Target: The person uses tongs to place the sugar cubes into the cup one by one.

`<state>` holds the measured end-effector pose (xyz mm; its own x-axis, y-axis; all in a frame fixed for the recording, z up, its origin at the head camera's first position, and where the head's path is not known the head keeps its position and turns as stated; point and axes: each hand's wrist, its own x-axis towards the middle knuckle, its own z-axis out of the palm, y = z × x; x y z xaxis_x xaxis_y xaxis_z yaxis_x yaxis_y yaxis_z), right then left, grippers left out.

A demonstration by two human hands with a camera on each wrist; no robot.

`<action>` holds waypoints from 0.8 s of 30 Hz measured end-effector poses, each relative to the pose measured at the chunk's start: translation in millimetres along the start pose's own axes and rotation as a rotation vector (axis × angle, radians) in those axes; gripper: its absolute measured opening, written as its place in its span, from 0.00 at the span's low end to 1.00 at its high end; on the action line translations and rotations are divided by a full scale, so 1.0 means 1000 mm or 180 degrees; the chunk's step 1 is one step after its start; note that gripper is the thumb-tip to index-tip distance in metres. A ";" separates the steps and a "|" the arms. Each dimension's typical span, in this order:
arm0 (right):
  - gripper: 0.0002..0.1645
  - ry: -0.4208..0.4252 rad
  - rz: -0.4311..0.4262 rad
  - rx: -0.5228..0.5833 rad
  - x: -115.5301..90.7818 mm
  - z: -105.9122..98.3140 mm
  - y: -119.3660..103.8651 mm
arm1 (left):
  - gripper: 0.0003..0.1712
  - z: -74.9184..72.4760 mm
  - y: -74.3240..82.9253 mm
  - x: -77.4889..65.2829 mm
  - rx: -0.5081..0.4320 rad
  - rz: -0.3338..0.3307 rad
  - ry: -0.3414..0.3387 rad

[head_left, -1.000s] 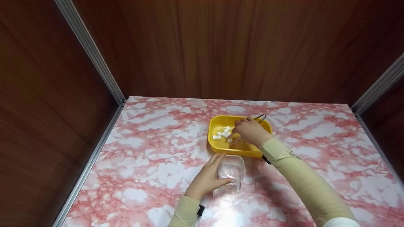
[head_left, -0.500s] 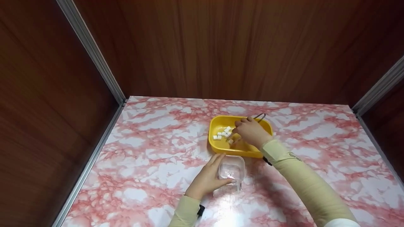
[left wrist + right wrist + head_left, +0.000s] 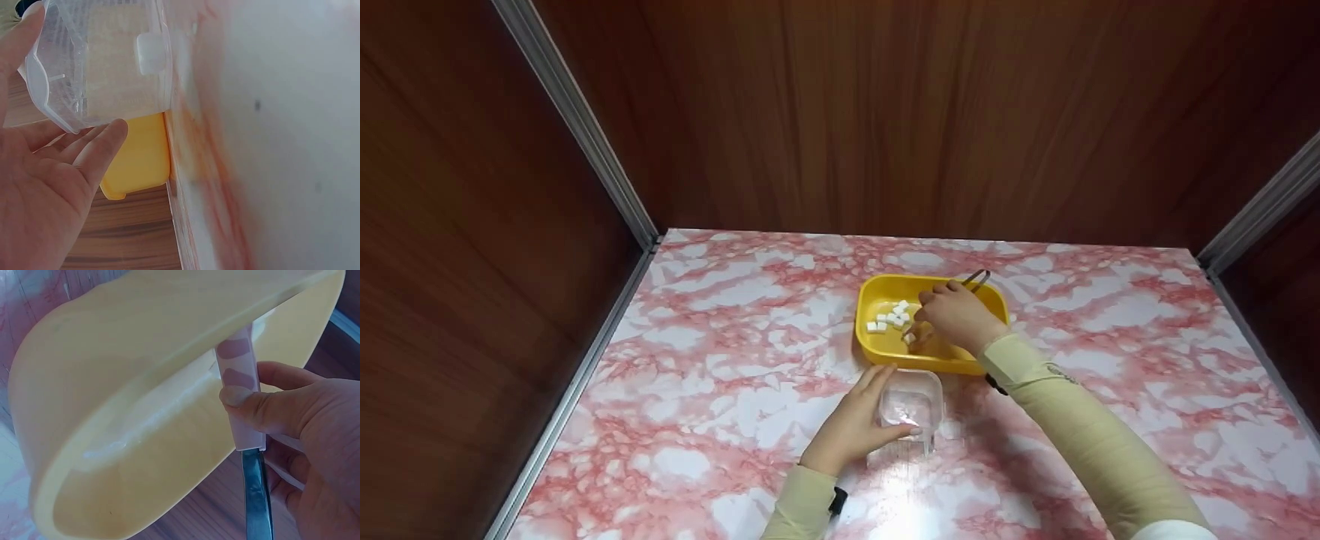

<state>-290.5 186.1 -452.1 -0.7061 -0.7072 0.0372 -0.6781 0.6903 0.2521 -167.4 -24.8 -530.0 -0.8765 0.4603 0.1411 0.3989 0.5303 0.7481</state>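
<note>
My right hand [image 3: 960, 315] grips metal tongs [image 3: 979, 279] with pink pads [image 3: 239, 379] on their arms, thumb on one side and fingers on the other. Low in the yellow basin [image 3: 870, 349], the tongs' tips stand around a white cube [image 3: 910, 339]; the basin wall hides them in the right wrist view. Several more white cubes [image 3: 892, 319] lie on the basin's left side. In front of the basin my left hand [image 3: 851, 424] holds a clear plastic container [image 3: 911, 397] between thumb and fingers. Through its wall one white cube [image 3: 152, 53] shows near the bottom in the left wrist view.
The table [image 3: 697, 390] has a red and white marbled top. Dark wood panels [image 3: 885, 112] rise behind it and at both sides, with metal corner posts [image 3: 585, 127]. The container stands close to the basin's near wall.
The tongs' tips have drawn closer together around the white cube in the basin. My left hand and the clear container have stayed in place.
</note>
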 end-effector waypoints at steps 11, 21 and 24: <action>0.14 -0.0255 0.0119 0.0171 0.000 0.000 -0.001 | 0.57 0.001 -0.001 0.000 0.0032 0.0033 0.0028; 0.13 -0.0226 0.0062 0.0058 -0.002 0.002 0.000 | 0.57 0.000 0.000 -0.001 -0.0019 0.0058 0.0048; 0.12 -0.0186 0.0060 0.0099 -0.004 0.002 -0.001 | 0.57 0.000 0.000 -0.001 -0.0012 0.0076 0.0050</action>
<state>-287.8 188.8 -454.8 -0.7289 -0.6844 -0.0149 -0.6699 0.7086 0.2217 -166.5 -25.7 -530.3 -0.8708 0.4616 0.1690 0.4188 0.5166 0.7469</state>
